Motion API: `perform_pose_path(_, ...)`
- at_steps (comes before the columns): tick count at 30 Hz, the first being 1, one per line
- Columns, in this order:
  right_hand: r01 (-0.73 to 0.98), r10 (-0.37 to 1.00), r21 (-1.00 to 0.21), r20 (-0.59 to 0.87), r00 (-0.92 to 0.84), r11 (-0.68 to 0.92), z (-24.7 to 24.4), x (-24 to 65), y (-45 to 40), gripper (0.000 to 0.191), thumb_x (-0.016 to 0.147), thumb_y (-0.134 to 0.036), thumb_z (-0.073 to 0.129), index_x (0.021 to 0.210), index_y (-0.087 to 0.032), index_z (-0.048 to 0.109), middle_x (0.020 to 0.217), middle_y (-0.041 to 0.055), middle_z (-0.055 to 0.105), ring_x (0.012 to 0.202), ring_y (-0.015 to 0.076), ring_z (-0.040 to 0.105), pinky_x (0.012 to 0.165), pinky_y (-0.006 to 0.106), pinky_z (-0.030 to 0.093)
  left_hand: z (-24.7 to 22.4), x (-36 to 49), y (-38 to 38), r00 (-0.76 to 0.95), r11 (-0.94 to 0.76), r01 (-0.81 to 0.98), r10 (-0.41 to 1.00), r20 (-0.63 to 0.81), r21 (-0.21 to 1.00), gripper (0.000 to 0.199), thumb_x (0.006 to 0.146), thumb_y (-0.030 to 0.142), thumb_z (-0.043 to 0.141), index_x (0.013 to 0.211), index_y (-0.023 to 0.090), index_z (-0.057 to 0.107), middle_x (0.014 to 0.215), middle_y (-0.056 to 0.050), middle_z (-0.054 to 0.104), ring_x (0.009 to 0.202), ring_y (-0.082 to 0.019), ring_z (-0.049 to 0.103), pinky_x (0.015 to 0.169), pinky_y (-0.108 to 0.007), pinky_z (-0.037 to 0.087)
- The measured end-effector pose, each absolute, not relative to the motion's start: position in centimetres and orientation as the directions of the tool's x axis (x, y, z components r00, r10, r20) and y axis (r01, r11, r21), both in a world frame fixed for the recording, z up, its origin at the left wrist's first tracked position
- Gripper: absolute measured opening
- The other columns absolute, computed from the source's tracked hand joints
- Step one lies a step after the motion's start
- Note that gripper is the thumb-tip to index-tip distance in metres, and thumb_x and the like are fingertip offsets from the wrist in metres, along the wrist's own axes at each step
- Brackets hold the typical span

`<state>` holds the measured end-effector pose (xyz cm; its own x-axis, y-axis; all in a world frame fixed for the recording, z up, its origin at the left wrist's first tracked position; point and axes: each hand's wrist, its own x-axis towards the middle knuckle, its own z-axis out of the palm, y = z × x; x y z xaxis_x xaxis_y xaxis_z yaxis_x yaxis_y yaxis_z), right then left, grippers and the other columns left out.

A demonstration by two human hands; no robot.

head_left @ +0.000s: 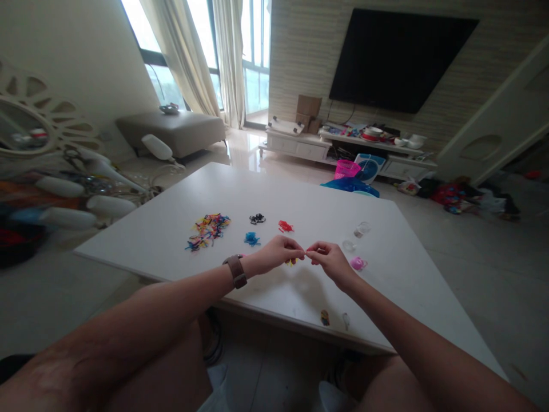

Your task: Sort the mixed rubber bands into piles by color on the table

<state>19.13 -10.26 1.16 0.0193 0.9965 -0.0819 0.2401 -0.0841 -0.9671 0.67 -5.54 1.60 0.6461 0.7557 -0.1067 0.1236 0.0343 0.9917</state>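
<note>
My left hand, with a brown watch on its wrist, is pinched closed above the white table. Its fingertips meet those of my right hand, which is also in a pinch. A tiny red piece shows between the two hands; its kind is too small to make out. Partly hidden under my left hand lies a yellow pile. Beyond the hands are small piles of thin pieces: red, blue and black. Farther left spreads a larger mixed-colour pile.
Right of my right hand sit a small pink container, a clear round piece and a clear jar. Near the front edge lie a small yellow figure and a clear piece. A pink basket stands past the far edge.
</note>
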Motion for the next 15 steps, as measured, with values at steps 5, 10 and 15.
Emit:
perform_pose_path(5, 0.183, 0.998, -0.981, -0.069, -0.001, -0.068, 1.48, 18.93, -10.3, 0.019, 0.066, -0.035, 0.071, 0.068, -0.017, 0.066, 0.063, 0.0005, 0.063, 0.06, 0.0128, 0.053, 0.062, 0.029, 0.042, 1.16, 0.85, -5.28, 0.631, 0.109, 0.075, 0.764, -0.132, 0.991, 0.016, 0.072, 0.026, 0.065, 0.072, 0.011, 0.071, 0.059, 0.0, 0.056, 0.057, -0.01, 0.047, 0.054, -0.024, 0.032)
perform_pose_path(10, 0.189, 0.998, -0.98, -0.06, -0.016, -0.056, 1.45, 18.86, -10.41, 0.019, 0.067, -0.035, 0.071, 0.069, -0.017, 0.066, 0.064, 0.0001, 0.062, 0.06, 0.0127, 0.053, 0.062, 0.029, 0.042, 1.05, 0.81, -5.34, 0.649, 0.16, 0.035, 0.747, -0.144, 0.987, 0.013, 0.07, 0.024, 0.063, 0.068, 0.012, 0.069, 0.059, 0.0, 0.054, 0.056, -0.009, 0.045, 0.056, -0.025, 0.032)
perform_pose_path(15, 0.218, 0.998, -0.974, -0.059, -0.012, -0.055, 0.75, 19.01, -10.26, 0.02, 0.069, -0.036, 0.072, 0.071, -0.017, 0.067, 0.066, 0.0002, 0.063, 0.061, 0.013, 0.053, 0.062, 0.028, 0.042, 0.93, 0.79, -5.49, 0.658, 0.174, 0.025, 0.739, -0.147, 0.984, 0.013, 0.069, 0.023, 0.062, 0.067, 0.012, 0.068, 0.06, 0.0, 0.054, 0.057, -0.009, 0.045, 0.055, -0.024, 0.03)
